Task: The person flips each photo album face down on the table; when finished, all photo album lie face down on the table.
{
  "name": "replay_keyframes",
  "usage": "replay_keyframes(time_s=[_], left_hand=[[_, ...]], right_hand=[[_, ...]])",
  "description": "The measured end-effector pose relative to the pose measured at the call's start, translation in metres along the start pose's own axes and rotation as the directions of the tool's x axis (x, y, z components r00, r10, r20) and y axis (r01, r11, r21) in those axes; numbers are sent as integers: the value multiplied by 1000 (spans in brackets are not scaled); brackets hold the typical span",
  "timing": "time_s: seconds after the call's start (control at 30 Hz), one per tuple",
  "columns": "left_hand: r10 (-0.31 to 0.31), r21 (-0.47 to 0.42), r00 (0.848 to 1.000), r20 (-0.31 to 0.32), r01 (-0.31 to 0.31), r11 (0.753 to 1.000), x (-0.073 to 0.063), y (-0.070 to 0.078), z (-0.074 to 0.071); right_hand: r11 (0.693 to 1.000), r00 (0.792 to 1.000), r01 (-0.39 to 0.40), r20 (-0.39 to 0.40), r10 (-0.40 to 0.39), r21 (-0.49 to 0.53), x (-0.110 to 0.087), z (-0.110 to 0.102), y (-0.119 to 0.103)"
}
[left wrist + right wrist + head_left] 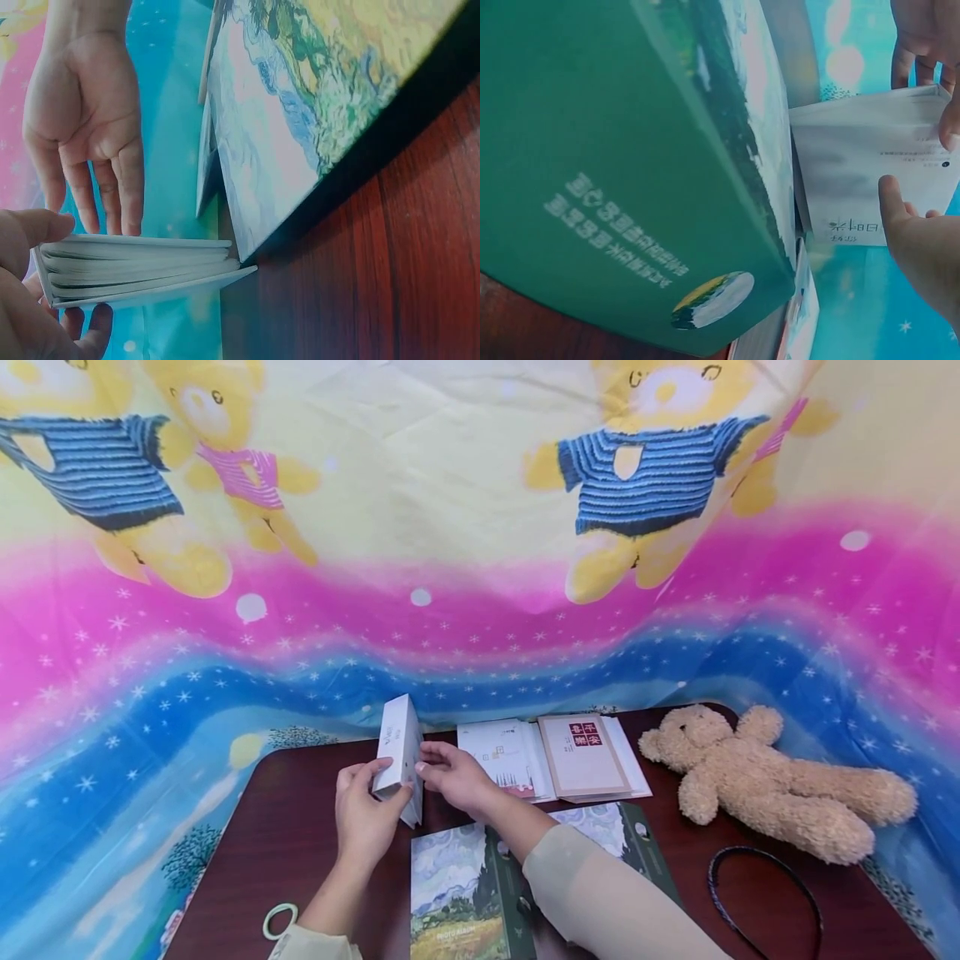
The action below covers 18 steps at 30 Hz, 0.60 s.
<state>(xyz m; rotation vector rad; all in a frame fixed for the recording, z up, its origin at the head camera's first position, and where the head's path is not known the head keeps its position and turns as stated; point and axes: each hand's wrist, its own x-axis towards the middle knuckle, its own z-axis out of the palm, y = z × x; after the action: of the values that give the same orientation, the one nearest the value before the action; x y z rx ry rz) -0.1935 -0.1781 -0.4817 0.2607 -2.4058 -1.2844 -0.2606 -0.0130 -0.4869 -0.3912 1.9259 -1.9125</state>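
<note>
A slim white album (397, 739) stands upright at the table's back left, its printed spine toward me. My left hand (366, 818) grips its lower end, thumb on one cover and fingers on the other. The left wrist view shows the album's page edges (142, 274) between the two covers. Beside the album's right cover is my right hand (461, 781), fingers extended and fingertips right at the cover. In the right wrist view, that cover (855, 169) carries small dark print, with my right index fingertip over it.
Two photo albums with a landscape painting, one in front (457, 893) and one behind (600, 827), lie near me. Behind them are a white illustrated booklet (495, 756) and a tan-panelled one (588, 760). A teddy bear (780, 777), dark hoop (712, 881) and pale green ring (268, 927) lie around.
</note>
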Motion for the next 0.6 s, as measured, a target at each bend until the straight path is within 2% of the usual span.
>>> replay_keyframes(time_s=[0.17,0.47,0.6], left_hand=[[-6,-5,1000,22,6,1000,-1,2,4],[35,13,999,-3,-35,999,-3,6,12],[27,26,1000,15,-27,999,-4,7,15]], right_hand=[[999,1000,-6,-14,7,32,-1,2,-3],[997,1000,-5,-21,7,83,0,3,-2],[997,999,-7,-47,11,78,-1,1,-1]])
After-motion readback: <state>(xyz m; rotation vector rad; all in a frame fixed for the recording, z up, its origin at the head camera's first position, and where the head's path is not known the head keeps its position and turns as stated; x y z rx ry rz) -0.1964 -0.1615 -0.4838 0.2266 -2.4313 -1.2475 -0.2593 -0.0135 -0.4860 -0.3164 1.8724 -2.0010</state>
